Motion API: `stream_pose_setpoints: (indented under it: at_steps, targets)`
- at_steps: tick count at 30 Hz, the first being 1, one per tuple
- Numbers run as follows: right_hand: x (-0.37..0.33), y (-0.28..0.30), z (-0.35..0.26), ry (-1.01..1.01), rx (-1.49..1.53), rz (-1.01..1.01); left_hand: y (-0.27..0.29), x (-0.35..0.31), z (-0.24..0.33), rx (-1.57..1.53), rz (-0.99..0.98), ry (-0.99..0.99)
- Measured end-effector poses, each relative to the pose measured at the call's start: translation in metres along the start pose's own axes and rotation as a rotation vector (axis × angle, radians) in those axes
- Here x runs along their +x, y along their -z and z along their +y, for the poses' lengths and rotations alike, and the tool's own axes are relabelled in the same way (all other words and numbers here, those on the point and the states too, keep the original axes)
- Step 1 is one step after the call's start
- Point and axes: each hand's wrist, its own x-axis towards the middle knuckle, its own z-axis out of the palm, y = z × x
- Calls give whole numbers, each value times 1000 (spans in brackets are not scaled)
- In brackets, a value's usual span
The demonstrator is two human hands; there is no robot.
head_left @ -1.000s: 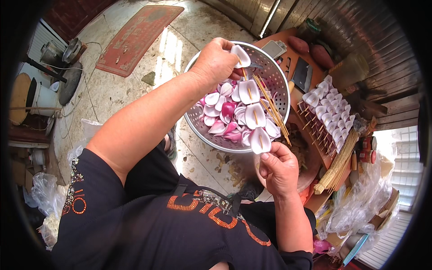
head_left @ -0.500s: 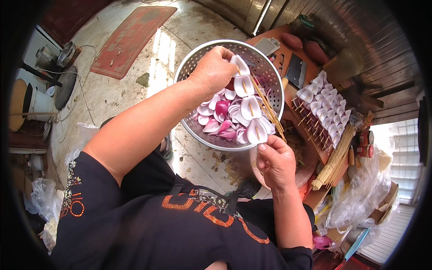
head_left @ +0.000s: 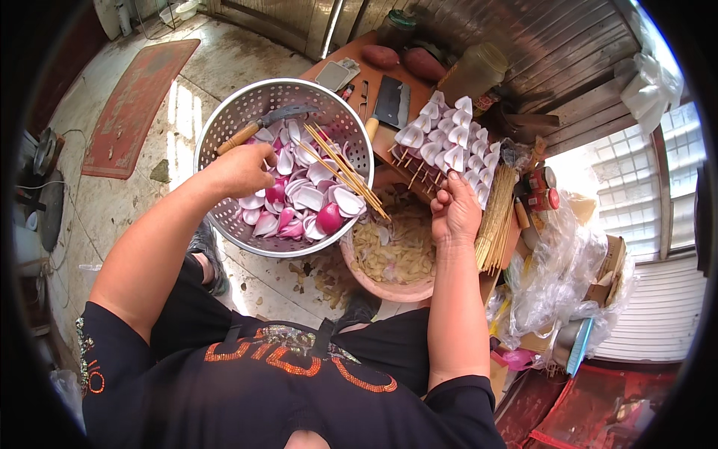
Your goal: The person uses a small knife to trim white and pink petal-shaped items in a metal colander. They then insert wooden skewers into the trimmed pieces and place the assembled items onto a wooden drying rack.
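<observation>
My left hand (head_left: pixel 243 173) is over the metal colander (head_left: pixel 353 123), its fingers bent and a little apart beside cut red onion pieces (head_left: pixel 307 196); I see nothing held in them. Across the onion lie several thin bamboo skewers (head_left: pixel 340 173). A curved knife (head_left: pixel 241 138) with a wooden handle rests inside the far left part of the colander. To the right, my right hand (head_left: pixel 456 213) pinches the near end of an onion skewer (head_left: pixel 454 157) at the edge of a stack of onion skewers (head_left: pixel 437 126). The fingertips partly hide the stick.
Below the table's edge, a pink basin (head_left: pixel 374 290) holds pale peelings. On the brown table are a cleaver (head_left: pixel 391 101), red onions (head_left: pixel 380 56), jars and a bundle of bamboo sticks (head_left: pixel 495 224). Plastic bags (head_left: pixel 557 277) pile up at right. A red mat (head_left: pixel 142 108) lies on the floor.
The threaded onion skewer has moved from above the colander to the stack at right in my right hand. My left hand has let go of its end and come down over the onion pieces.
</observation>
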Motion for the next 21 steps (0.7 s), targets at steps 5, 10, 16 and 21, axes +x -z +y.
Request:
stream_pose_setpoints:
  at_steps: [5,10,16,21]
  targets:
    - [38,26,8,-7,-93,181,-31,-11,3,436,-267,-11]
    - [52,37,14,-29,-192,240,-49,-9,-14,471,-212,-73]
    - [25,22,-11,140,-984,177,-55,-6,-18,489,-197,-111]
    - [-15,-4,0,398,-1241,-225,-49,-9,-7,527,-228,-122]
